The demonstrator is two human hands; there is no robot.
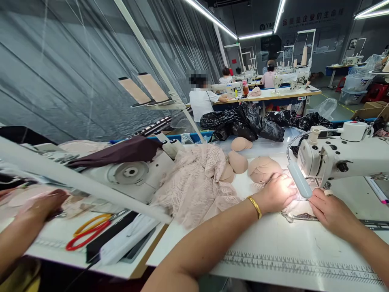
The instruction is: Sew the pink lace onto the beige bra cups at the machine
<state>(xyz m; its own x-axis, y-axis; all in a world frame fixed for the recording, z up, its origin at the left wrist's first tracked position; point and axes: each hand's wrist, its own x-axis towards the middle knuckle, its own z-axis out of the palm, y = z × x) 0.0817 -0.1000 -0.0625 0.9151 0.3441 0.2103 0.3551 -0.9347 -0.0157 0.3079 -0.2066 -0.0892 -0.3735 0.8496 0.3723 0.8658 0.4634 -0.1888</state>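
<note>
At the white sewing machine (346, 156), a small beige fabric piece (299, 210) lies under the needle area in bright lamp light. My left hand (278, 192), a gold bracelet on its wrist, grips the fabric from the left, fingers bent and pressed together. On the other side my right hand (330, 207), with a ring, pinches the edge of the same piece. The grey lamp head (299, 178) hides the needle and part of the fingertips. Just beyond my left hand sit stacked beige bra cups (264, 168). More bra cups (238, 162) rest beside a heap of beige lace fabric (194, 186).
A co-worker's hand (45, 207) works at the neighbouring machine on the left, near red and yellow-handled scissors (91, 231). A thread stand pole (152, 48) crosses the left side. Black plastic bags (243, 121) lie behind the table. A ruler strip (298, 265) runs along the front edge.
</note>
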